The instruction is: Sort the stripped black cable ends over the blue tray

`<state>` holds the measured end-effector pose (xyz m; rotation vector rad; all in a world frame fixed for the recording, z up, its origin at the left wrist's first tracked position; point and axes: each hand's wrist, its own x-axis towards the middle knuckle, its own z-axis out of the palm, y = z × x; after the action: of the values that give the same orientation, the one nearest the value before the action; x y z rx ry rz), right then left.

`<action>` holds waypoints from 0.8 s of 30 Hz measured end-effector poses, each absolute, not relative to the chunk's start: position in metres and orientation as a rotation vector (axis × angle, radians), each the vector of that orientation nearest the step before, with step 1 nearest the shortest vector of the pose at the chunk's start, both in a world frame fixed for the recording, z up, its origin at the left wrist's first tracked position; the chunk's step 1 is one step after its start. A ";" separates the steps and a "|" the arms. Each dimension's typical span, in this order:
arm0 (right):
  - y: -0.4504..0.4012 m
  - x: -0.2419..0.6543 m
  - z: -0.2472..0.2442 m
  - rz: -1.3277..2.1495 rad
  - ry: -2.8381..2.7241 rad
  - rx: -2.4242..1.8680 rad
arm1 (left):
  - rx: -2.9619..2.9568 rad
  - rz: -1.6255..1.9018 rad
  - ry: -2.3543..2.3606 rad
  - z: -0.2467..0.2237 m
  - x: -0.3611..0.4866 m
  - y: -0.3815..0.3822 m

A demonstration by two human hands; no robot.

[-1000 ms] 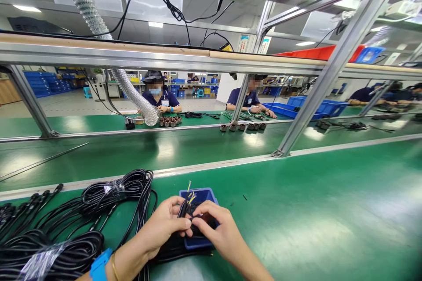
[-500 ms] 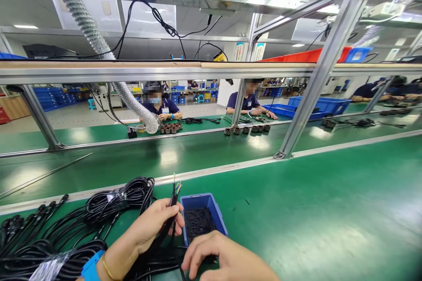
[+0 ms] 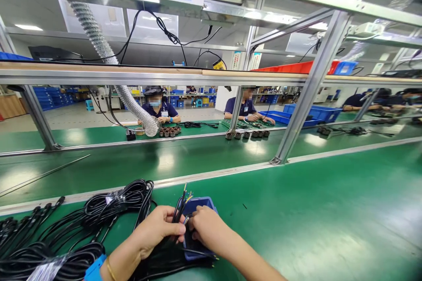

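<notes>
Black cables (image 3: 179, 209) fill the closed left hand (image 3: 164, 225); right hand (image 3: 206, 228) curls at blue bin (image 3: 203, 203), hold hidden.

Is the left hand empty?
No, the left hand grips a bunch of black cables, their exposed wire ends pointing up above the fingers.
</notes>
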<state>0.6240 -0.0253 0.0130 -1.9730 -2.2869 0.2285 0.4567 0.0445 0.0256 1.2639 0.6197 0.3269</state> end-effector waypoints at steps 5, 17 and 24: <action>-0.033 0.626 0.012 0.167 -2.239 -2.015 | 1.320 0.409 0.606 0.027 0.457 0.041; -0.027 0.625 0.002 0.214 -2.164 -2.052 | 1.255 0.459 0.677 0.025 0.459 0.035; -0.033 0.633 0.003 0.214 -1.948 -1.986 | 1.211 0.533 0.719 0.020 0.459 0.034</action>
<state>0.6333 -0.0326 0.0030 -1.9859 -1.9484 0.2142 0.4588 0.0339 0.0200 1.2114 0.7186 0.5327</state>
